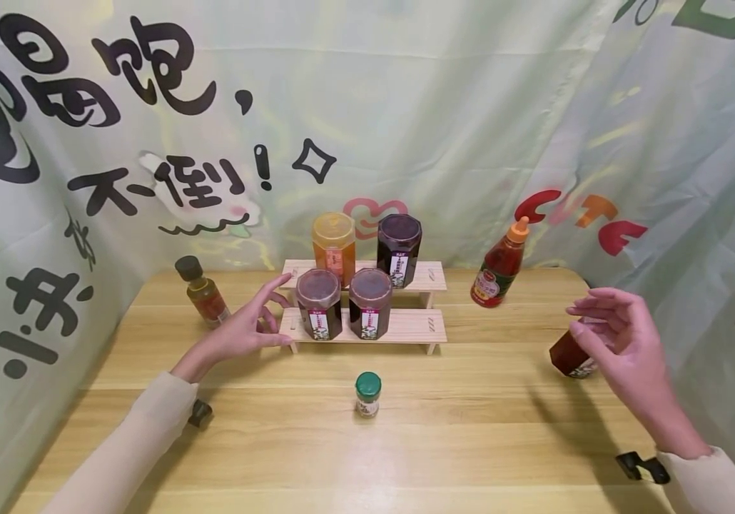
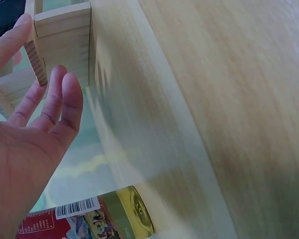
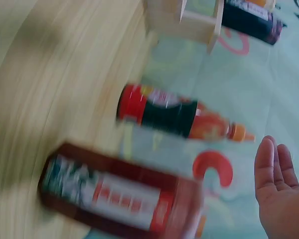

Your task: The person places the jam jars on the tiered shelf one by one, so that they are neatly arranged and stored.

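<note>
My left hand (image 1: pixel 263 315) is open, fingers straight, at the left end of a two-step wooden rack (image 1: pixel 419 327); whether it touches the rack I cannot tell. The left wrist view shows its fingers (image 2: pixel 65 99) beside the rack's end (image 2: pixel 65 40). The rack carries an orange jar (image 1: pixel 334 246) and three dark jars, one (image 1: pixel 398 246) on top and two (image 1: pixel 319 303) below. My right hand (image 1: pixel 601 325) is open with fingers spread just over a dark red bottle (image 1: pixel 569 358) and holds nothing. In the blurred right wrist view that bottle (image 3: pixel 119 194) lies apart from the fingers (image 3: pixel 279 184).
A red sauce bottle with an orange cap (image 1: pixel 501 270) stands behind the right hand. A small green-capped jar (image 1: pixel 367 394) stands mid-table in front of the rack. A black-capped oil bottle (image 1: pixel 203 293) is behind the left hand. Printed cloth walls the wooden table (image 1: pixel 470 442).
</note>
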